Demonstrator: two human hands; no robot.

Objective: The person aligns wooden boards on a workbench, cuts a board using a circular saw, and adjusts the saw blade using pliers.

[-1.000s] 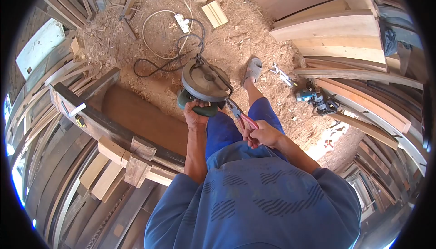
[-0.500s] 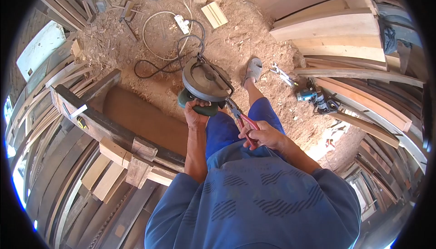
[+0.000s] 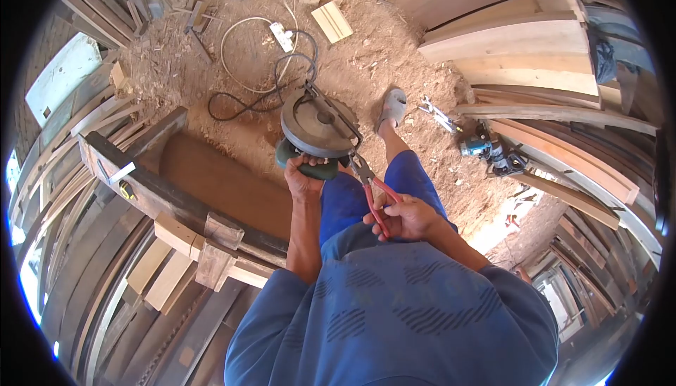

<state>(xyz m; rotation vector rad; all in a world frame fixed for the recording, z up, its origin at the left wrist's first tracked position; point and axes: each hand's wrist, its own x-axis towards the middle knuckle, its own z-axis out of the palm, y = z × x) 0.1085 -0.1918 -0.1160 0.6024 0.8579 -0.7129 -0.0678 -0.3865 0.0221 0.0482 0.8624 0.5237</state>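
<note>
My left hand is wrapped round the green handle of a circular saw, which is held up over my lap with its round grey guard facing up. In my right hand is a pair of pliers with red handles. The handles are spread apart in my fingers. The pliers' metal jaws are at the saw's near right edge, by its dark metal bar. Whether the jaws grip a part there, I cannot tell.
A white cable and power strip lie on the sawdust floor beside a dark cord. To the right are a teal power tool and a metal wrench-like tool. A dark wooden frame stands at left. Stacked boards line the sides.
My right hand has shifted slightly down and right, and the pliers' handles are spread wider. The saw has moved a little to the left in my left hand.
</note>
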